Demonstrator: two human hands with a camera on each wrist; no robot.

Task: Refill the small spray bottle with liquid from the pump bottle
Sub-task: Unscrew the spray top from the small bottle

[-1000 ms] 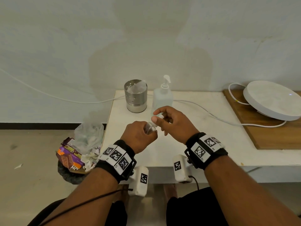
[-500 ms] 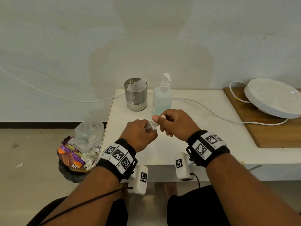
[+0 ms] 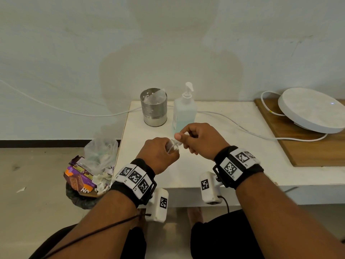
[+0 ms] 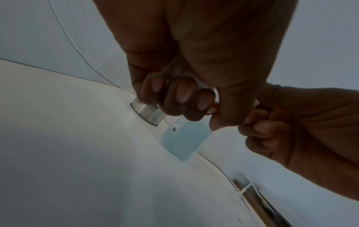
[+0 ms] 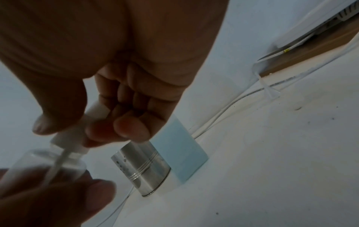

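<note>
My left hand (image 3: 158, 153) grips the small clear spray bottle (image 3: 170, 145) above the white table's (image 3: 242, 165) front part. My right hand (image 3: 196, 137) pinches the bottle's white spray head (image 3: 178, 141) between thumb and curled fingers. In the right wrist view the spray head (image 5: 91, 113) sits at the neck of the bottle (image 5: 38, 162), with its dip tube running down inside. Whether it is screwed tight I cannot tell. The pump bottle (image 3: 184, 113) with pale blue liquid stands upright just behind my hands, untouched, and shows again as the pump bottle (image 4: 184, 136) (image 5: 180, 153).
A perforated metal cup (image 3: 154, 107) stands left of the pump bottle. A white cable (image 3: 233, 120) crosses the table to a round white device (image 3: 309, 111) on a wooden board (image 3: 317, 150) at the right. A full waste bin (image 3: 87, 176) sits on the floor at the left.
My right hand's fingers, spread a second ago, have curled in round the spray head. Both hands stay together over the table with the bottle between them.
</note>
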